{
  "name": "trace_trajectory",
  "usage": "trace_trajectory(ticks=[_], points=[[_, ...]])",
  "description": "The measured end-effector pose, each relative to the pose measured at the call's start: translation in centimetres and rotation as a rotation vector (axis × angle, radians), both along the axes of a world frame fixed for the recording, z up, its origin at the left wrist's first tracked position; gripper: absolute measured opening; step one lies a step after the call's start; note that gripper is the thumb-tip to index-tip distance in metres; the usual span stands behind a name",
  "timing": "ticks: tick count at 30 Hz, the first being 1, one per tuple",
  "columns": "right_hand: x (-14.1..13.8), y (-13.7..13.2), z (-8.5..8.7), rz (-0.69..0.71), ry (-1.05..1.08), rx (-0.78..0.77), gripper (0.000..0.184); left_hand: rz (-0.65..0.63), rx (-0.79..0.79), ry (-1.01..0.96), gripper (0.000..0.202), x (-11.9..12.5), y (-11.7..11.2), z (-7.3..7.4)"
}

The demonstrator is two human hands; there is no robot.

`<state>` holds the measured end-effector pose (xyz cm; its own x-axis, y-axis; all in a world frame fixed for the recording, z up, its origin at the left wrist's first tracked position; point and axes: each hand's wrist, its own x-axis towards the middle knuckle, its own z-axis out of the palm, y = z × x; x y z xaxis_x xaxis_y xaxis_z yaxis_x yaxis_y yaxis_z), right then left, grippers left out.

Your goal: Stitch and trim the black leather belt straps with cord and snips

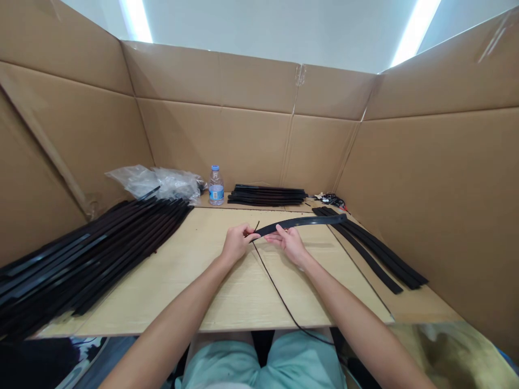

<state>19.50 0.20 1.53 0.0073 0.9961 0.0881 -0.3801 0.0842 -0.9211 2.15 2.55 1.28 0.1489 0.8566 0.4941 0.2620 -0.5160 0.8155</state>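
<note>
A long flat black strip [308, 222] is held over the middle of the light wooden table [162, 281], running off to the right. My left hand [235, 243] is closed in a pinch at the strip's near end, where a thin black cord [279, 294] meets it. My right hand [290, 242] is closed around the strip just to the right of that end. The cord trails back across the table toward me and drops over the front edge.
A big pile of black strips [85, 259] covers the table's left side. A few more strips [373, 251] lie on the right. At the back stand a water bottle [216, 186], a crumpled plastic bag [158, 181] and a stacked bundle [267, 195]. Cardboard walls [438, 189] enclose the table.
</note>
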Motion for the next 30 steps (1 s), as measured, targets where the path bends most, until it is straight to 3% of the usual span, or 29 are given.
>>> trace_trajectory(ticks=[12, 30], points=[[0.04, -0.34, 0.36, 0.004, -0.062, -0.084, 0.025, -0.034, 0.079, -0.100, 0.015, -0.16, 0.15, -0.64], [0.65, -0.52, 0.14, -0.035, -0.220, -0.277, 0.028, -0.065, 0.087, -0.010, 0.010, -0.82, 0.70, -0.91]])
